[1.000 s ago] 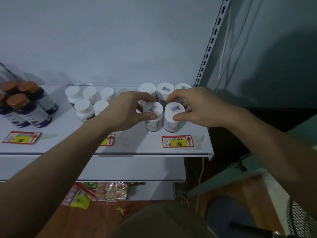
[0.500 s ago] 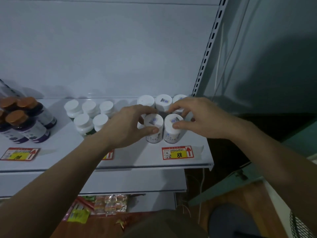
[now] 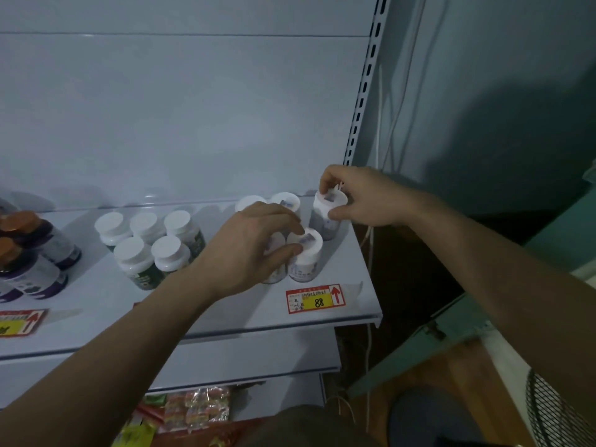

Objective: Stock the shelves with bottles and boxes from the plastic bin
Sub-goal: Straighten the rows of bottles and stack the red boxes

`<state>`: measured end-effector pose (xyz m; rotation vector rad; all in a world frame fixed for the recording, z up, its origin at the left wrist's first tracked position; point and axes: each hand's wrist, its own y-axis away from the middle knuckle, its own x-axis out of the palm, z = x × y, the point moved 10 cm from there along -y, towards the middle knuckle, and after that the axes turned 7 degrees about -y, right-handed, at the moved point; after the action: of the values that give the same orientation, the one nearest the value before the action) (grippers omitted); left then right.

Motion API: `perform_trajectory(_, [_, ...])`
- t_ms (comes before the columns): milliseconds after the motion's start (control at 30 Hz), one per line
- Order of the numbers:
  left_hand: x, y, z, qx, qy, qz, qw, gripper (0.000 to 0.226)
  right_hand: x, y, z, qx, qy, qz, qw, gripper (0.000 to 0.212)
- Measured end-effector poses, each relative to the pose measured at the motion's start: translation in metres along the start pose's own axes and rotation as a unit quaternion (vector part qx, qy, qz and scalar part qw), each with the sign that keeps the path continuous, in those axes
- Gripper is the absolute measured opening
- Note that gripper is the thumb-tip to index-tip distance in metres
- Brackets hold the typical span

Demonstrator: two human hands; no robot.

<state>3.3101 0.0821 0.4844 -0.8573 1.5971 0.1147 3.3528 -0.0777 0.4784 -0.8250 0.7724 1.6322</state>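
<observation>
Both of my hands work the right end of the white shelf [image 3: 225,321]: my right hand [image 3: 364,196] pinches the cap of a white-capped bottle [image 3: 327,217] near the back corner, tilting it, while my left hand [image 3: 254,246] curls around a front-row bottle, its thumb touching the neighbouring bottle [image 3: 306,256]. Just in front sits a red-and-yellow price tag [image 3: 315,299] marked 88. Further left stand five white-capped green-labelled bottles [image 3: 148,243] and orange-capped dark bottles [image 3: 35,253].
</observation>
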Motion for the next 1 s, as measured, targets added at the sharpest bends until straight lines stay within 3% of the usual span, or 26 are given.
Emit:
perform_trajectory(133, [-0.001,0.000,-0.003,0.005,0.001,0.005,1.000,0.032,-0.011,0.023,-0.002,0.011,-0.047,0.040,0.998,0.040])
perform_trajectory(500, [0.021,0.003,0.011,-0.043,0.055,0.043,0.997,0.030,0.015,0.033,0.000,-0.023,0.086,0.094,0.992,0.050])
perform_trajectory(1000, [0.028,0.008,0.009,-0.045,0.063,0.023,0.997,0.031,0.035,0.031,0.004,-0.056,0.107,0.077,0.990,0.054])
